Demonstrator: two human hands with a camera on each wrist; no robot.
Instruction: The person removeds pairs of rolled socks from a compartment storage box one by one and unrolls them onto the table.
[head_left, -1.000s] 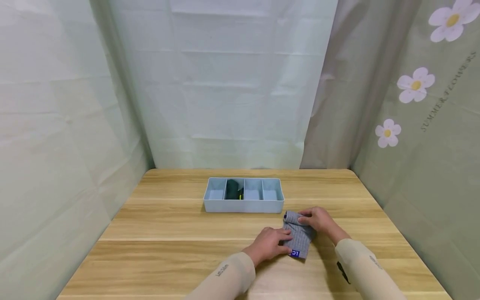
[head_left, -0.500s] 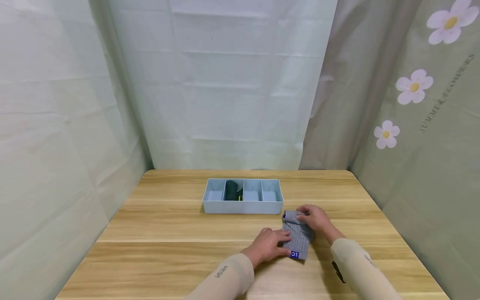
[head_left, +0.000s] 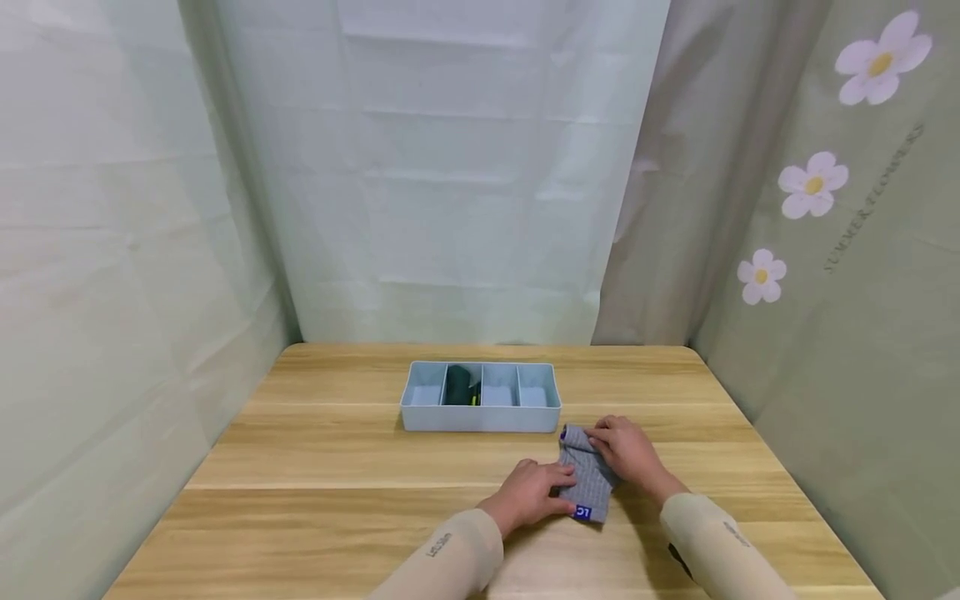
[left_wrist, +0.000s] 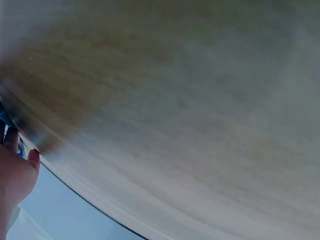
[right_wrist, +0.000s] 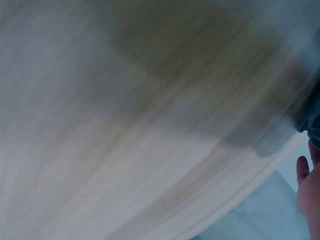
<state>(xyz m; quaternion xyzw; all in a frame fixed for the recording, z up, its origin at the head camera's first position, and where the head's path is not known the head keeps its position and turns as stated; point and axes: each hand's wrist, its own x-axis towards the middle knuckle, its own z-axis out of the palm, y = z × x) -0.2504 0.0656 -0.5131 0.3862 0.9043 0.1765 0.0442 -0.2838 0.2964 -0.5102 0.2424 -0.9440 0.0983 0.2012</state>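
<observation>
A grey ribbed cloth (head_left: 588, 479) lies on the table, its far end turned into a roll and a dark blue label (head_left: 582, 512) showing at the near end. My left hand (head_left: 525, 496) presses on its left side with fingers spread and the thumb beside the label. At the far right, my right hand (head_left: 626, 450) pinches the rolled end. In the left wrist view just part of the left hand (left_wrist: 17, 172) shows at the edge. The right wrist view catches the right hand (right_wrist: 310, 197) at its border, next to a dark bit of fabric (right_wrist: 312, 112).
Beyond the cloth stands a pale blue box (head_left: 480, 419) split into several compartments. One of them holds a dark green rolled cloth (head_left: 457, 386) with a yellow detail. Light curtains surround the wooden table (head_left: 322, 467) at the back and sides.
My right hand has shifted slightly over the rolled end, its fingers reaching further onto the roll. The left hand stays on the cloth. The whole view has drifted a little.
</observation>
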